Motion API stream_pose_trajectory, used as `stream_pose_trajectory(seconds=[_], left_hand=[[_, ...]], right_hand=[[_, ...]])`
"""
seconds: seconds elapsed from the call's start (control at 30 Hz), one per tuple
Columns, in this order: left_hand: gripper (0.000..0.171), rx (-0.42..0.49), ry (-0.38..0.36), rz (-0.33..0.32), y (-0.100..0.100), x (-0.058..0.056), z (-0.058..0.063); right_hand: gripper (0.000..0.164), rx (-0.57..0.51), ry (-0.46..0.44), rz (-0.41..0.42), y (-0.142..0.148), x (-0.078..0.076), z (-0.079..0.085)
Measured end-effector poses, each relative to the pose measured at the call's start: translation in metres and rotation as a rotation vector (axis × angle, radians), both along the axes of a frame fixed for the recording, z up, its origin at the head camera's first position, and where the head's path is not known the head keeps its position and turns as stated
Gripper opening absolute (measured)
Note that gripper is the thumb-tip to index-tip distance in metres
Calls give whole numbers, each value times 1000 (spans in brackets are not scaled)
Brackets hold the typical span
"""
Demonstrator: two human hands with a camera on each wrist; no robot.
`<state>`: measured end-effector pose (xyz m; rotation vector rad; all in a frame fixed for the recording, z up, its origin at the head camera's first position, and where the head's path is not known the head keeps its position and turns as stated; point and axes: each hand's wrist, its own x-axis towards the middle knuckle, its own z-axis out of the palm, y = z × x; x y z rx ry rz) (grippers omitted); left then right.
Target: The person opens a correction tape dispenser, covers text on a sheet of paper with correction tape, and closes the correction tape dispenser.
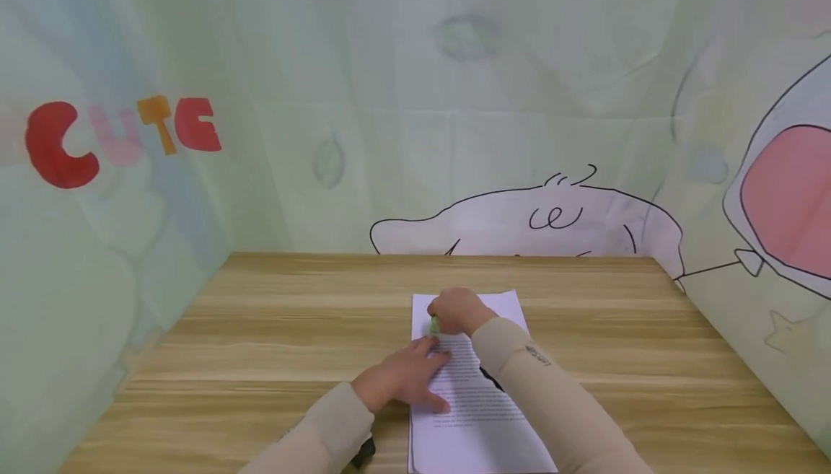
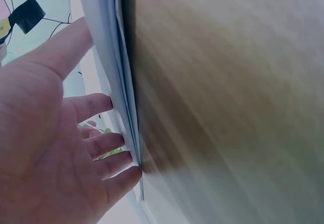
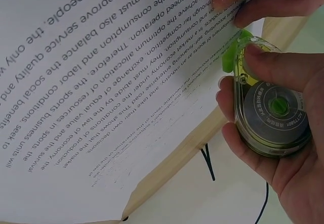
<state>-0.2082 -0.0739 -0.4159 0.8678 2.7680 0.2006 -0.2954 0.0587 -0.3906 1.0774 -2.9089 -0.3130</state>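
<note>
The paper lay lengthwise on the surface, squarely before the person, which seemed to put the print within easy reach of both hands. The left hand rested on its left side with fingers spread apart, gripping nothing; that wide stance probably served to keep the sheets, layered at the edge in the left wrist view, from sliding. The right hand was closed around the tape, its thumb on the clear case and its other fingers curled about it, a hold that likely gave control over the green tip. The tape was over the upper left of the paper, by the first lines, its tip turned toward the page; whether it touched, I could not tell. The hands were near each other, the left fingers just beside the tip, perhaps to steady the paper close to it.
</note>
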Motion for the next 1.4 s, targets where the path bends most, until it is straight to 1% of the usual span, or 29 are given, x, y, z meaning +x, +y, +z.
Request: stream_pose_trajectory(seconds=[0.1, 0.33, 0.47, 0.57, 0.8, 1.07, 1.4], left_hand=[[79, -1, 2, -3, 0, 0, 0], [80, 2, -1, -3, 0, 0, -3], [81, 2, 8, -7, 0, 0, -5], [81, 7, 18, -12, 0, 1, -5], [80, 11, 23, -6, -1, 1, -2], [79, 9, 6, 7, -1, 1, 2], [80, 3, 7, 2, -1, 1, 0]], right_hand=[[11, 0, -1, 2, 0, -1, -1], [17, -4, -29, -8, 1, 0, 1], [19, -8, -50, -18, 1, 1, 2], [19, -6, -48, -12, 2, 1, 2], [19, -26, -68, -21, 3, 0, 2], [20, -35, -60, -14, 5, 0, 5], [25, -39, -104, -39, 8, -2, 4]])
